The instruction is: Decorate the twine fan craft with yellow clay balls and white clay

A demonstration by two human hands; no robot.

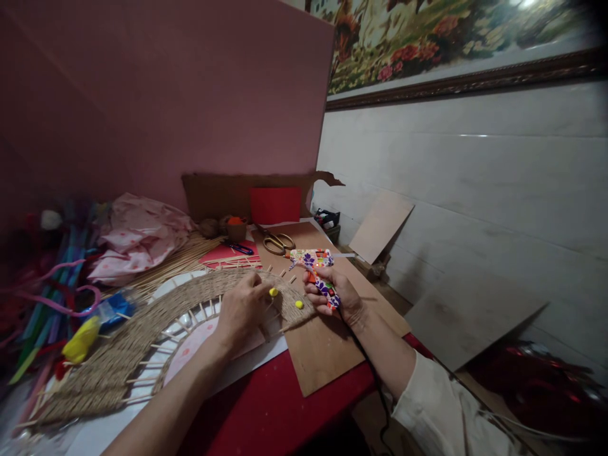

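Note:
My right hand (339, 294) is wrapped round the handle of a hot glue gun (311, 258) with a floral pattern. Its nozzle points left, and a glue stick juts from its back end. My left hand (244, 307) is closed in a pinch, with a small yellow ball (273, 292) at its fingertips. Below both hands lies a curved, arch-shaped piece of woven twine (185, 310) on thin wooden sticks, whose ends stick out along both edges. Another yellow ball (299, 304) rests on its right end, between my hands.
Gold-handled scissors (278, 243) and a utility knife (240, 248) lie behind the weaving. A wooden board (327, 361) sits on the red tablecloth (266, 405). Pink dotted fabric (142, 234), pipe cleaners (52, 316) and a yellow lump (80, 340) are at left. The glue gun's cord (370, 367) hangs over the edge.

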